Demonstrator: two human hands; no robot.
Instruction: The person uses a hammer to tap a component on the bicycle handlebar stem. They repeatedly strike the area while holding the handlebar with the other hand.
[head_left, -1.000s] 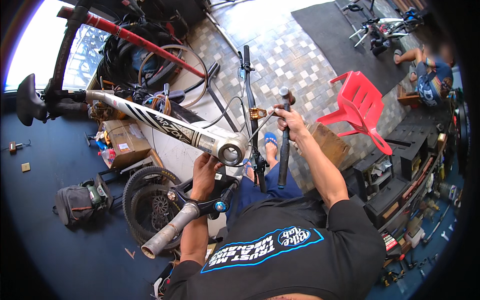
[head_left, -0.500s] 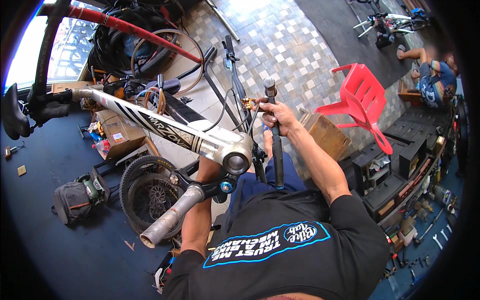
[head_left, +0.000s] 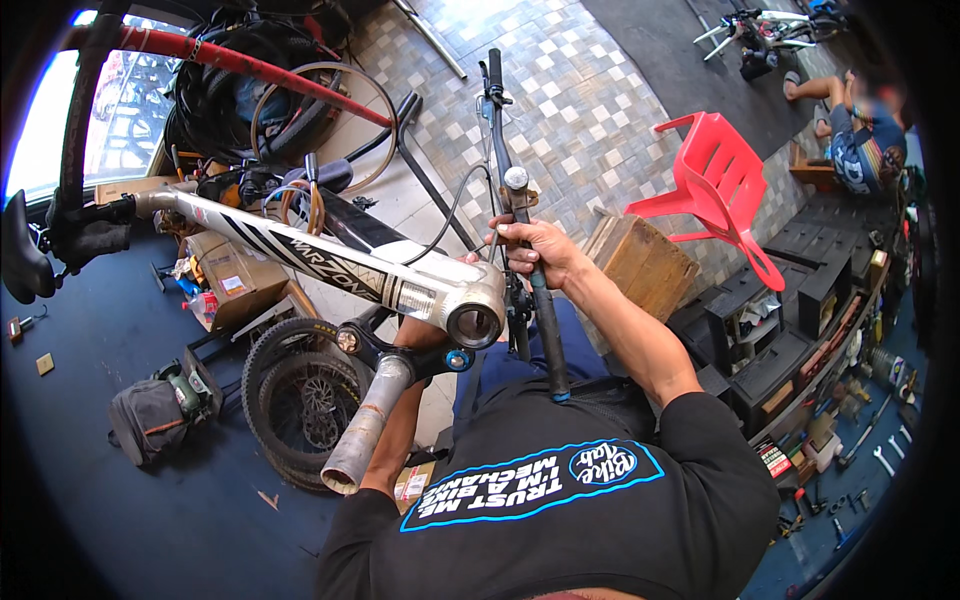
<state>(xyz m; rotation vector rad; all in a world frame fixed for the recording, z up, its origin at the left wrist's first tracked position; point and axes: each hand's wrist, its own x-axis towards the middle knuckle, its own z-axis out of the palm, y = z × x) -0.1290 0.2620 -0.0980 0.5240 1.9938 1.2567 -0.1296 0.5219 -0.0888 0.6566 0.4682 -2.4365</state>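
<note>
My right hand (head_left: 540,250) grips a hammer (head_left: 548,330) high on its black handle, just below the metal head. Its fingers reach beside the handlebar (head_left: 497,140) and cables. In front of me lies a white bike frame (head_left: 300,235) with black markings, its open head tube (head_left: 475,322) facing me. A bicycle fork lies beneath the head tube, out of it; its bare, worn steerer tube (head_left: 368,425) slants down toward me from a black crown (head_left: 405,362) with a blue cap. My left forearm (head_left: 398,440) passes under the steerer; my left hand is mostly hidden behind the frame and crown.
A wooden box (head_left: 640,265) and a red plastic chair (head_left: 710,195) stand to the right. Beyond them a person (head_left: 865,130) sits low. Tools and black bins (head_left: 770,330) line the right side. Wheels (head_left: 300,400) and a backpack (head_left: 160,405) lie left.
The steerer's free end has swung right and the crown has shifted slightly. My right hand and the hammer have moved a little left and toward me. The handlebar has shifted right.
</note>
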